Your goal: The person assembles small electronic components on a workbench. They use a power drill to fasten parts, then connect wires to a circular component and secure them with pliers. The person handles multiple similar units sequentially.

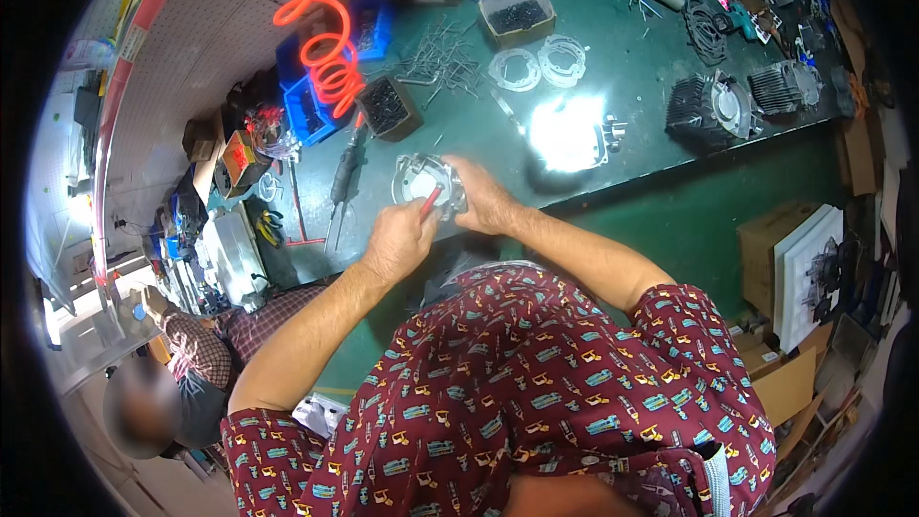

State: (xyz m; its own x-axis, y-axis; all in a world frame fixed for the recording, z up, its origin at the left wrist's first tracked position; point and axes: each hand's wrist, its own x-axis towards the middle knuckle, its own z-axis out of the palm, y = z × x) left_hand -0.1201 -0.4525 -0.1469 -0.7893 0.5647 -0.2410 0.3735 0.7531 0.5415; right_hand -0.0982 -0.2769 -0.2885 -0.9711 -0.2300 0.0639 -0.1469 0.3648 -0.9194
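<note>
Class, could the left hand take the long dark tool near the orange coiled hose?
Probably not now: the left hand grips a slim red tool, though nothing visible blocks the way to the long dark tool.

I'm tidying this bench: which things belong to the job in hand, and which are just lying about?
In the job:
metal part, in right hand
red tool, in left hand

Seemingly lying about:
black cable
finned metal blocks
thin metal rods

Grn workbench [613,43] w/ bright lt patch [570,134]; perf'd wall [230,14] upper L; grn flr [661,215] past bench edge.
</note>
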